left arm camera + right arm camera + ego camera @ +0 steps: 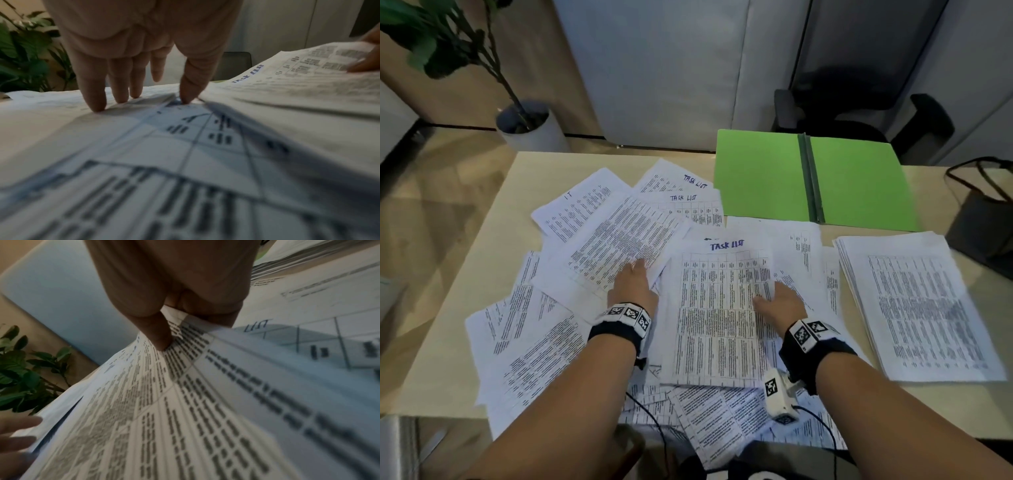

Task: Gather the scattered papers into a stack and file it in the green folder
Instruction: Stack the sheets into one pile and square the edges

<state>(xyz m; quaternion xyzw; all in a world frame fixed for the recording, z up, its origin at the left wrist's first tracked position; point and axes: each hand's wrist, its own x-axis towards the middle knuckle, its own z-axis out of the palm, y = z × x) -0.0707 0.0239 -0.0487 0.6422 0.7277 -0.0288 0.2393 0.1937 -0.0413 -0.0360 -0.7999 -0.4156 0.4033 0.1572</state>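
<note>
step: gathering loose sheets; judged early, since most are not yet stacked.
right hand (779, 303): thumb on top and fingers beneath pinch the right edge of the "task list" sheet (717, 308), lifting that edge.
left hand (633, 286): fingers (96, 97) straight and spread, tips pressing the papers below, holding nothing.
scattered papers (544, 346): fanned across the table (482, 205), some overhanging the near edge.
partial stack (914, 305): lies at right, below the folder.
green folder (760, 178): lies open and flat at the far right.
doing it well: keep the left hand pressing so lower sheets don't drag; lift the sheet clear, then square it on the stack.
</note>
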